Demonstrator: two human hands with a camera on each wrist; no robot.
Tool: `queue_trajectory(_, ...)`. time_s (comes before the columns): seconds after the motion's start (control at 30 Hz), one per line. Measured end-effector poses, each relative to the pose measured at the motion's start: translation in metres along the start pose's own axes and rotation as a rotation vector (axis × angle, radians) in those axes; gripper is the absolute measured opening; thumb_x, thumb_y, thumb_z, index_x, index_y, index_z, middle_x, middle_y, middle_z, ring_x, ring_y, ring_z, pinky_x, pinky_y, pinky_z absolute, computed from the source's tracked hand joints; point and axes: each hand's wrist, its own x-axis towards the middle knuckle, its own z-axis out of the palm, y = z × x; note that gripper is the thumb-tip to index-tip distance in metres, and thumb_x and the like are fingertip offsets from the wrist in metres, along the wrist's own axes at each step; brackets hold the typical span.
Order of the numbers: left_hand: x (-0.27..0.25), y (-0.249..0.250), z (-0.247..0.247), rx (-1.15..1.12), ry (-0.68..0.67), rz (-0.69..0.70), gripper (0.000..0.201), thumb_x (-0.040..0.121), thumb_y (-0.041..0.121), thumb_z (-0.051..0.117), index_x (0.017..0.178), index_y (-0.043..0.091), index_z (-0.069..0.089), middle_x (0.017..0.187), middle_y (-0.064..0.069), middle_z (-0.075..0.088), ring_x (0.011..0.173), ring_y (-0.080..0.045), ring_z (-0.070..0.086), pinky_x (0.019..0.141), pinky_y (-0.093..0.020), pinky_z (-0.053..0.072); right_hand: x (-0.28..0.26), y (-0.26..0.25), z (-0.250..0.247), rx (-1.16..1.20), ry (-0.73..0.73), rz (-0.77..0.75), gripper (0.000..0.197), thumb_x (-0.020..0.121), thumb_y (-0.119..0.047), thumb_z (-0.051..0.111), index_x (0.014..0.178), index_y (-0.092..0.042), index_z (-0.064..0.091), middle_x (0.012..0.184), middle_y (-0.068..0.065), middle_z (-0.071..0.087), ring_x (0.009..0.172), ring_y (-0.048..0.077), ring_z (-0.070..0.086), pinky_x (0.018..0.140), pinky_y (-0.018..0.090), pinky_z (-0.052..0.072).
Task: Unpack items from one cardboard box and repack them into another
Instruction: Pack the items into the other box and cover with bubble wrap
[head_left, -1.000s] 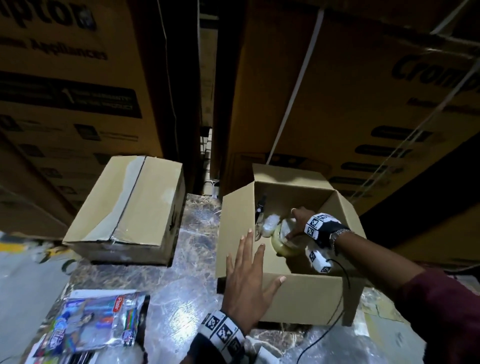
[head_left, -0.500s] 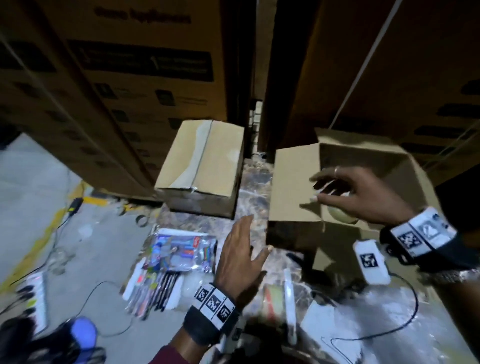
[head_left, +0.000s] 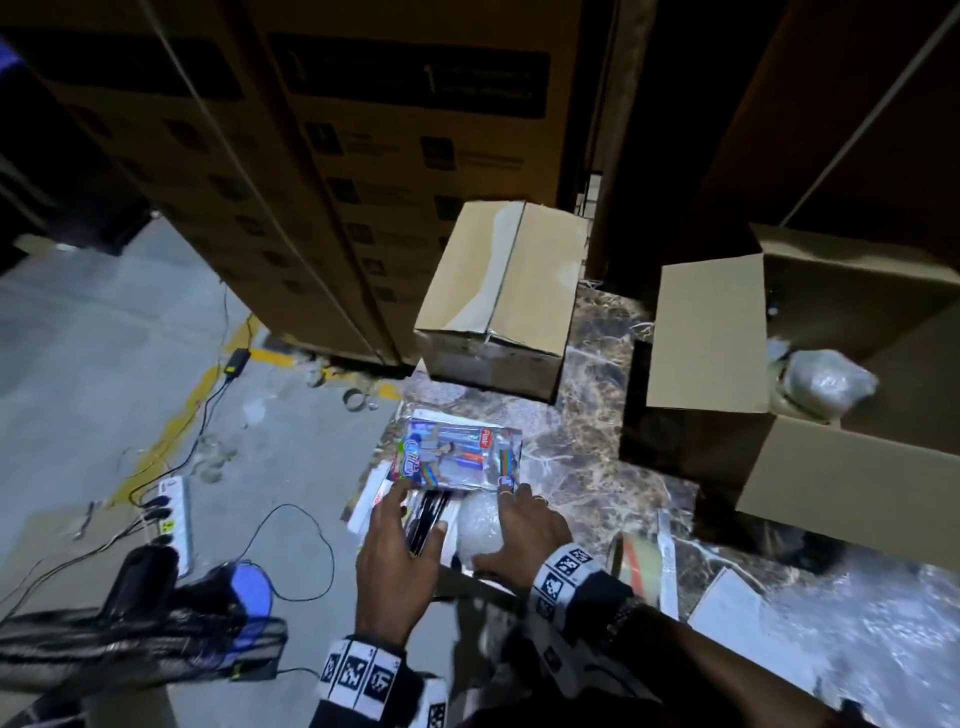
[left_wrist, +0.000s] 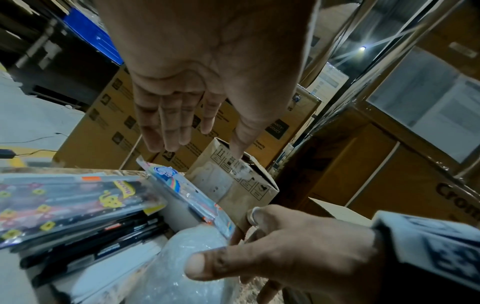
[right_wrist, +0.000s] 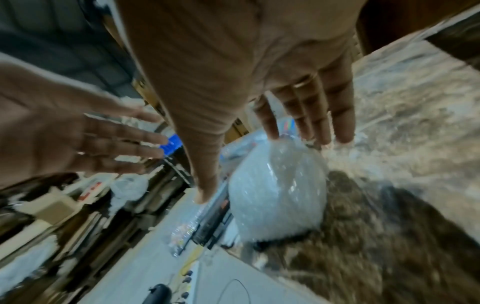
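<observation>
Bubble-wrapped bundle (head_left: 480, 527) lies on marble slab (head_left: 587, 441), just below the colourful pen pack (head_left: 457, 457), w/ black pens (head_left: 428, 517) touching its left side. Right hand (head_left: 524, 535) spread over bundle, fingers straight, thumb at its near edge, not curled round it. Left hand (head_left: 397, 566) flat, fingers straight, over the pens left of bundle. Open box (head_left: 711, 332) w/ another wrapped item (head_left: 826, 384) well right of bundle; taped box (head_left: 498, 291) beyond it.
</observation>
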Motion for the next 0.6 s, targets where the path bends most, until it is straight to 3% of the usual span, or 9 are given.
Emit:
queue_trajectory(0.1,0.0,-0.007,0.002,0.024,-0.008,0.002,0.063,0.089,0.025,0.073,0.146,0.027,0.044,0.143,0.003,0.053,0.131,-0.021,0.052,0.103,-0.043,0.046,0.006,-0.008,0.013,0.055,0.053,0.095,0.122,0.069,-0.071,0.069,0.155,-0.01,0.008,0.141,0.012,0.04,0.124,0.033,0.049,0.098,0.041,0.042)
queue_trajectory(0.3,-0.001,-0.011,0.008,0.013,-0.017,0.016,0.065,0.089,0.023,0.075,0.146,0.021,0.045,0.143,0.001,0.052,0.132,-0.022,0.051,0.103,-0.042,0.046,0.008,-0.005,0.009,0.045,0.228,0.162,0.111,0.075,-0.083,0.052,0.151,-0.011,0.015,0.139,0.01,0.042,0.123,0.031,0.05,0.096,0.042,0.042)
queue_trajectory(0.5,0.005,-0.007,0.017,0.09,-0.143,0.07,0.067,0.089,0.021,0.073,0.148,0.019,0.041,0.146,-0.003,0.048,0.136,-0.023,0.044,0.106,-0.036,0.038,0.013,-0.005,0.018,0.256,0.116,0.291,0.134,0.063,-0.083,0.066,0.153,-0.009,-0.002,0.144,0.012,0.045,0.129,0.033,0.05,0.099,0.043,0.041)
queue_trajectory(0.6,0.009,-0.007,0.02,0.129,-0.196,0.09,0.072,0.086,0.017,0.075,0.148,0.017,0.04,0.146,-0.005,0.046,0.138,-0.025,0.041,0.109,-0.036,0.036,0.01,-0.007,0.03,0.322,0.081,0.331,0.135,0.063,-0.08,0.067,0.153,-0.01,-0.005,0.146,0.008,0.046,0.13,0.031,0.05,0.101,0.04,0.04)
